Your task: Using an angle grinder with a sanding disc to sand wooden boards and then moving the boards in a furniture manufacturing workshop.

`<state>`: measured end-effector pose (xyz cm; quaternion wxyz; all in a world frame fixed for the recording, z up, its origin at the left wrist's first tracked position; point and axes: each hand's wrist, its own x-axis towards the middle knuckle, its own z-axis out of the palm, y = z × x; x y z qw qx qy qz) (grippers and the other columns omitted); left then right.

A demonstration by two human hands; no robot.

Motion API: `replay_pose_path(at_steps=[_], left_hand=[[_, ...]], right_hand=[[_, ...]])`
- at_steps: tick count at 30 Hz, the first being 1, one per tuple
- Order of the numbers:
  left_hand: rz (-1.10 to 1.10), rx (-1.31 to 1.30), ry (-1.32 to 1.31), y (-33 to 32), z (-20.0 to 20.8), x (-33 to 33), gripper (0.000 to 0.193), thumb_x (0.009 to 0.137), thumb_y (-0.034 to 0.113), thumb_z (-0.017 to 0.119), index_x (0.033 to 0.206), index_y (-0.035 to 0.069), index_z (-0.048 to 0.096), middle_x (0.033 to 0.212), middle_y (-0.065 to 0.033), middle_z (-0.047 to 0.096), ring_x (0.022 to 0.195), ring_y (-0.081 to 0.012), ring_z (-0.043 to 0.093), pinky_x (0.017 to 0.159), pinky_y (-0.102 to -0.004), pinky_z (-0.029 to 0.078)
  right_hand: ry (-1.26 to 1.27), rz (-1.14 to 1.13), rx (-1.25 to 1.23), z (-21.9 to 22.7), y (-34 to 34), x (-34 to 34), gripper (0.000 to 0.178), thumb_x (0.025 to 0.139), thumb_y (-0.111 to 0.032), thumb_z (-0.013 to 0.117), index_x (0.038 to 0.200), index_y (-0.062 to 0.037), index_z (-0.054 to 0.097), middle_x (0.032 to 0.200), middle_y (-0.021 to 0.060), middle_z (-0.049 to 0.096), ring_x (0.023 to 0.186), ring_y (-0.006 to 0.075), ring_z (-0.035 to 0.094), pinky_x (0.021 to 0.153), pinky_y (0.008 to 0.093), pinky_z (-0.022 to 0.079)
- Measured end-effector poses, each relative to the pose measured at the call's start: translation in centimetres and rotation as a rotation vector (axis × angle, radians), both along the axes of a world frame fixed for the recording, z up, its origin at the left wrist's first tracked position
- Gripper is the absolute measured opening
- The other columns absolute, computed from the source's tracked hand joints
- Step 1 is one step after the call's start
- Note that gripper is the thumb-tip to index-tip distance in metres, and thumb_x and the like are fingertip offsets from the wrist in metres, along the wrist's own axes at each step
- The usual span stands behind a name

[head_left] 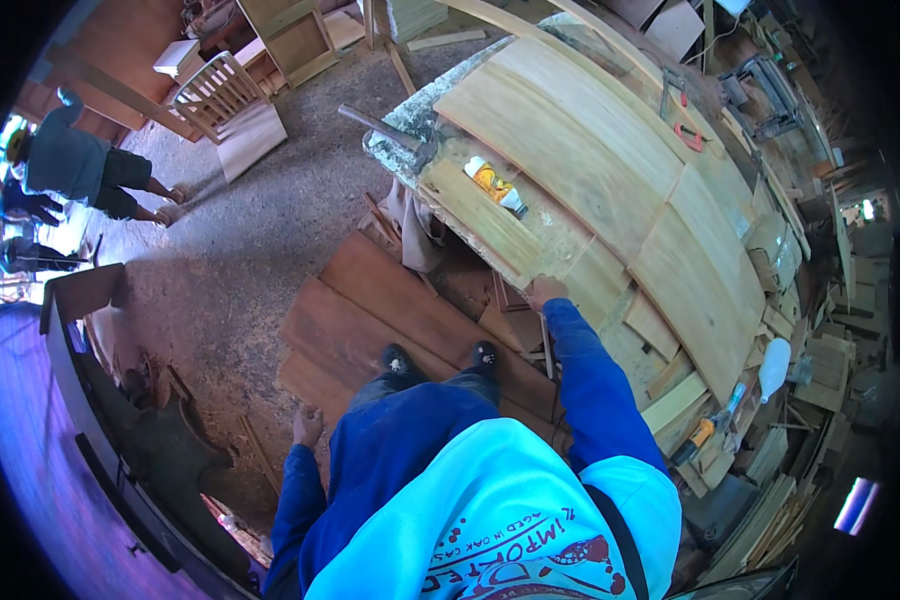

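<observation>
My right hand (547, 291) is closed at the near edge of the workbench, beside the end of a narrow light board (480, 215). What its fingers grip, if anything, is hidden. A thin pale strip (547, 345) shows just below it. My left hand (308, 424) hangs low at my side, fingers loosely bent and slightly apart, with nothing visible in it. Wide pale wooden panels (560, 130) lie across the bench. A white and yellow bottle (495, 187) lies on its side near the narrow board, and a hammer (395, 132) rests at the bench's left corner.
Reddish-brown boards (370, 320) lie on the floor around my feet. A red clamp (688, 137), an orange-handled tool (700, 437) and a white bottle (774, 370) are on the right. Dark carved wood (140, 440) stands at left. Another person (80, 165) is far left, near a slatted chair (220, 100).
</observation>
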<state>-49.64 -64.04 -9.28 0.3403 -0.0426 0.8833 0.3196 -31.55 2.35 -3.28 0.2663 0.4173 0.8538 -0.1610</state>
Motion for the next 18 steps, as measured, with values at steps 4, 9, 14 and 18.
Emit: replay_pose_path(at_steps=[4, 9, 14, 18], left_hand=[[0.056, 0.028, -0.117, 2.0, 2.9, 0.4, 0.021, 0.093, 0.014, 0.063, 0.105, -0.004, 0.064, 0.089, -0.0132, 0.069, 0.068, -0.0202, 0.067, 0.060, -0.0329, 0.054], [-0.364, -0.149, -0.089, -3.0, 0.7, 0.1, 0.019, 0.086, 0.020, 0.064, 0.087, 0.002, 0.072, 0.093, -0.0154, 0.072, 0.074, -0.0244, 0.071, 0.065, -0.0380, 0.055], [-0.502, -0.141, -0.239, -9.9, -2.2, 1.7, 0.030, 0.092, 0.029, 0.060, 0.093, 0.003, 0.073, 0.097, -0.0125, 0.074, 0.092, -0.0276, 0.068, 0.077, -0.0425, 0.055], [-0.576, -0.101, -0.244, -5.6, -2.8, 1.6, 0.031, 0.092, 0.030, 0.060, 0.094, 0.002, 0.073, 0.099, -0.0135, 0.073, 0.094, -0.0285, 0.068, 0.079, -0.0427, 0.055]], right_hand=[[-0.069, 0.169, 0.109, 3.5, -0.7, -1.8, 0.032, 0.078, -0.024, 0.072, 0.106, -0.0086, 0.072, 0.110, 0.0155, 0.072, 0.105, 0.0316, 0.069, 0.090, 0.0431, 0.056], [-0.028, 0.208, 0.110, -0.2, -0.5, -1.7, 0.026, 0.077, -0.024, 0.073, 0.102, -0.0155, 0.076, 0.105, 0.0113, 0.073, 0.103, 0.0310, 0.069, 0.089, 0.0428, 0.056], [-0.072, 0.236, 0.062, -1.8, -0.1, -1.1, 0.020, 0.079, -0.023, 0.069, 0.096, -0.0201, 0.078, 0.107, 0.0098, 0.074, 0.104, 0.0305, 0.070, 0.089, 0.0437, 0.056], [-0.112, 0.346, -0.023, -2.0, 0.9, -0.5, 0.025, 0.077, -0.022, 0.069, 0.101, -0.0208, 0.076, 0.110, 0.0086, 0.073, 0.103, 0.0312, 0.070, 0.085, 0.0440, 0.057]])
